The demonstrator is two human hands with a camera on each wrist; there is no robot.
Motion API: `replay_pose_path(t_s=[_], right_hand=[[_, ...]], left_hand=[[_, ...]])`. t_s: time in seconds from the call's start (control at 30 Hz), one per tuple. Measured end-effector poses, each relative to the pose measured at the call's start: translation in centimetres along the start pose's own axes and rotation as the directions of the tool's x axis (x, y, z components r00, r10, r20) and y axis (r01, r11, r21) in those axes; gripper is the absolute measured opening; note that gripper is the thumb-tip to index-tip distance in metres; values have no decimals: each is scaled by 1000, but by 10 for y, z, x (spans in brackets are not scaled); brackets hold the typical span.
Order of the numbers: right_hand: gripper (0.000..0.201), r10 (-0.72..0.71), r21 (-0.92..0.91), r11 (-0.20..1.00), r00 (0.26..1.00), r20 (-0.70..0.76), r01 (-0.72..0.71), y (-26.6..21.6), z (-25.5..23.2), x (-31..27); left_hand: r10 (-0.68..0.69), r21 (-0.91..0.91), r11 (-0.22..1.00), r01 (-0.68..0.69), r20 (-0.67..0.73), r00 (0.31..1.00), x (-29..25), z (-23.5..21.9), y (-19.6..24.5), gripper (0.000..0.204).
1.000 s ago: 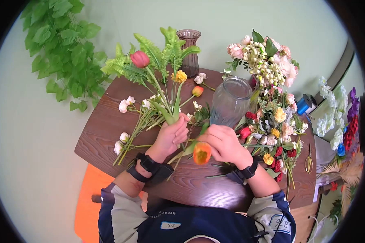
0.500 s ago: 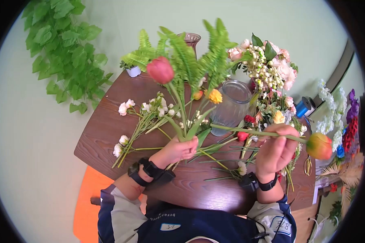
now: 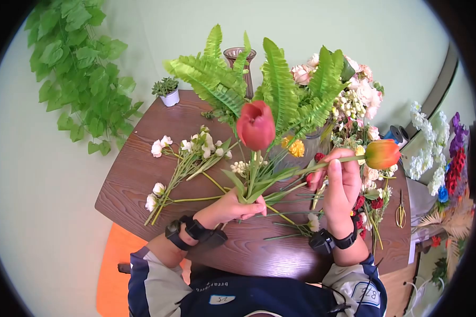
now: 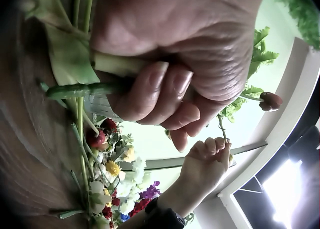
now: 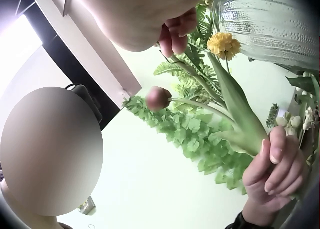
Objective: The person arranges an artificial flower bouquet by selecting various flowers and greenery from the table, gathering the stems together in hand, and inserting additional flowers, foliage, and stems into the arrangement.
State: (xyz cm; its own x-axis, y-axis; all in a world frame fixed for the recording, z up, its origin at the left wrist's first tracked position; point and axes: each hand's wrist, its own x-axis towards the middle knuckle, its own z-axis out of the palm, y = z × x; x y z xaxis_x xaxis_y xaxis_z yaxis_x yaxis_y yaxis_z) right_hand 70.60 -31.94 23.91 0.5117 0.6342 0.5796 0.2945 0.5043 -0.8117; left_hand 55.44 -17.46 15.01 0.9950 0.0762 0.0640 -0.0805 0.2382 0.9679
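My left hand [image 3: 235, 207] grips a bunch of stems low down, over the table. From it rise a red tulip [image 3: 256, 126], green fern fronds [image 3: 280, 87] and a yellow flower [image 3: 296, 148]. Cut stem ends [image 4: 75, 91] stick out below the fingers in the left wrist view. My right hand [image 3: 342, 185] pinches the stem of an orange tulip [image 3: 383, 154] just below its bloom, thumb against fingers. That tulip points right, and its leafy stem slants down left, overlapping the bunch. Behind the bunch stands a clear glass vase [image 5: 270, 26], partly hidden in the head view.
White flowers [image 3: 206, 145] on long stems lie on the wooden table [image 3: 127, 190] at the left. A potted succulent [image 3: 166, 91] and a purplish vase [image 3: 240, 55] stand at the back. Mixed flowers [image 3: 373, 198] and scissors [image 3: 401, 211] lie at the right.
My right hand has carried the orange tulip from the table's middle to the right and raised it. The bunch in my left hand has moved slightly right and tipped toward the head camera.
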Motion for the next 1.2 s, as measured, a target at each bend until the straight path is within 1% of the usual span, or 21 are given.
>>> replay_pose_path(t_s=[0.03, 0.1, 0.13, 0.2, 0.23, 0.33, 0.47, 0.53, 0.57, 0.63, 0.67, 0.73, 0.77, 0.8, 0.87, 0.97, 1.03, 1.1, 1.17, 1.2], right_hand=[[9, 0, 0, 1000, 1000, 0, 0, 0, -1, 0], [10, 1, 82, 997, 1000, -16, 0, 0, -2, -1], [10, 2, 83, 997, 1000, -14, -1, 0, -2, -1], [10, -80, 47, 996, 996, -31, 81, 0, -2, -3], [12, -99, -1, 995, 994, -41, 100, 0, -1, -4], [13, -109, -34, 993, 994, 2, 109, 4, -3, -5], [14, -72, 9, 997, 997, -9, 72, 3, -4, -6], [18, -6, -49, 999, 1000, -10, 6, 0, -4, -4], [18, -6, -48, 999, 1000, -9, 6, 1, -4, -3], [25, 9, -189, 982, 999, 36, -2, 5, -4, -2], [25, 8, -189, 982, 999, 33, -2, 6, -2, -2], [28, 134, -127, 983, 991, -4, -133, 10, 3, -3], [29, 133, -244, 961, 991, 2, -128, 14, 1, -4], [29, 133, -244, 961, 991, 2, -129, 15, 1, -4], [26, 5, -375, 927, 999, 37, 9, 16, 3, -3], [26, 4, -356, 935, 999, 38, 10, 18, 6, -1], [27, 13, -363, 932, 999, 36, 1, 19, 9, -1], [28, 19, -371, 928, 999, 33, -6, 19, 9, -1], [28, 45, -442, 897, 997, 58, -15, 21, 7, -3], [28, 43, -442, 897, 997, 59, -13, 22, 8, -2]], left_hand=[[-2, 8, 1000, 2, 7, 1000, 0, 0, 0, 18], [0, 17, 1000, 0, -5, 1000, 0, 1, -1, 19], [2, 24, 1000, -1, -18, 1000, -1, 1, -2, 19], [-12, 21, 1000, 13, -20, 1000, -1, -1, 0, 17], [-27, 19, 999, 27, -19, 999, -1, -1, 0, 15], [2, 22, 1000, -2, -20, 1000, 0, -2, -1, 14], [19, 8, 1000, -18, -54, 998, 0, -2, -2, 12], [-22, 50, 998, 26, -81, 996, -1, -1, 0, 12], [-22, 50, 998, 26, -82, 996, -1, -1, 0, 12], [-32, 88, 995, 37, -54, 998, -1, -2, -3, 14], [-33, 89, 995, 38, -53, 998, -1, -3, -4, 14], [-11, 118, 993, 18, -56, 998, -1, -4, -9, 16], [-11, 118, 993, 18, -56, 998, -1, -4, -10, 16], [-15, 131, 991, 22, -58, 998, -1, -5, -10, 17], [-17, 143, 989, 26, -61, 998, -1, -5, -11, 17], [-47, 92, 994, 55, -90, 995, -1, -3, -14, 18], [-96, 79, 991, 108, -135, 986, -2, -4, -20, 20], [-92, 49, 994, 99, -121, 988, -2, -4, -21, 20], [-84, 19, 996, 86, -108, 991, -1, -3, -20, 21], [-80, -31, 997, 78, -102, 992, -2, -1, -19, 20]])
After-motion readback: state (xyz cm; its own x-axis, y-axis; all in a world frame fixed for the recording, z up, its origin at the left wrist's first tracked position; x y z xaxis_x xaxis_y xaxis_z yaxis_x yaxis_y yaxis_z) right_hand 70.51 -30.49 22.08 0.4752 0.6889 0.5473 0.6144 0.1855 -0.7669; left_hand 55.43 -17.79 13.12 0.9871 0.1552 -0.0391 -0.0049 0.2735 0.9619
